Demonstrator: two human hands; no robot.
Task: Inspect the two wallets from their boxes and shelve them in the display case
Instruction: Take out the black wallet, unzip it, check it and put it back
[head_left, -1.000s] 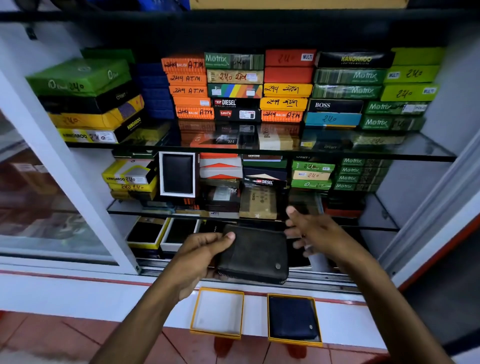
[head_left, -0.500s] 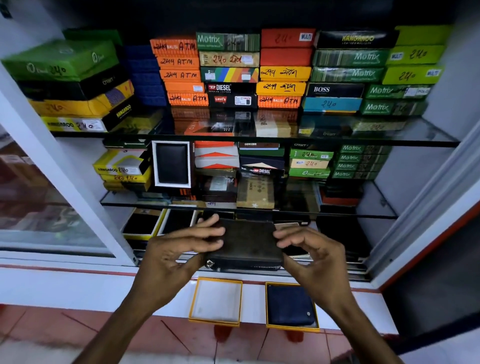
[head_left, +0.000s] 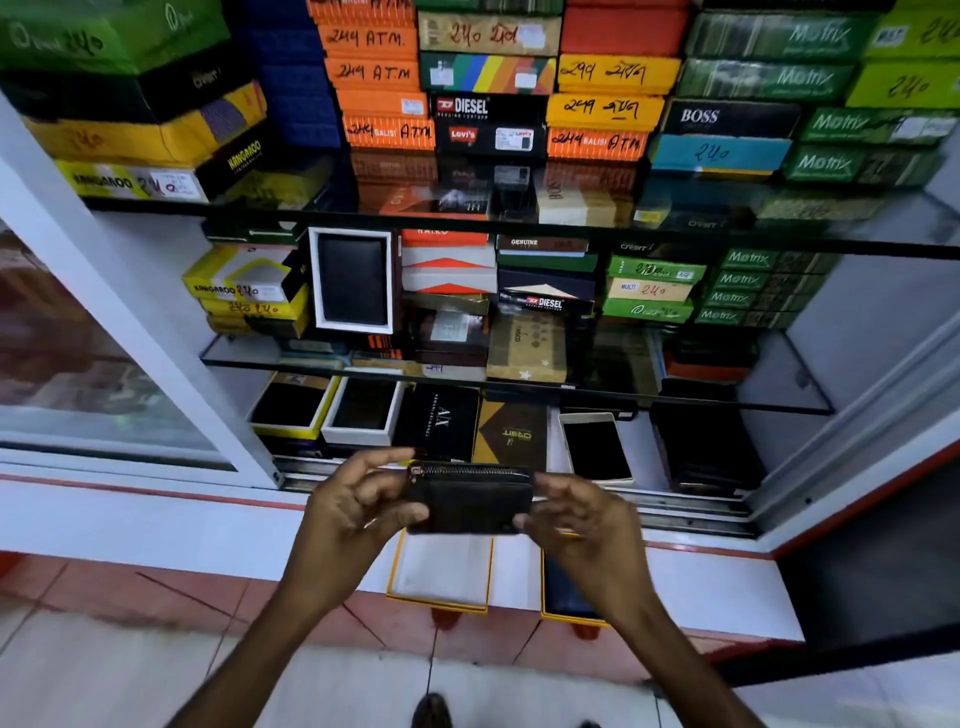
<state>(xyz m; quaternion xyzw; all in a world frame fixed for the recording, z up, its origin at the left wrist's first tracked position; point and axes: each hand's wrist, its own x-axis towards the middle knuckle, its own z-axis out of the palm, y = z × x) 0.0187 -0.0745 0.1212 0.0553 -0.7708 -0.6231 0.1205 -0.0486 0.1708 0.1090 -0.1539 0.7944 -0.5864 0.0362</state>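
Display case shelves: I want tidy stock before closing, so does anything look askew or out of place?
Mostly neat stacks. The upper-left pile of green, black and yellow boxes sits angled against the straight rows. On the ledge below, a yellow-rimmed open box lies empty while both hands hold the black zip wallet.

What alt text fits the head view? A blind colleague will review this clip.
Two hands, left hand and right hand, hold a dark zip wallet edge-up before an open display case stacked with colourful wallet boxes. Below sit an empty yellow-rimmed box and another partly hidden one.
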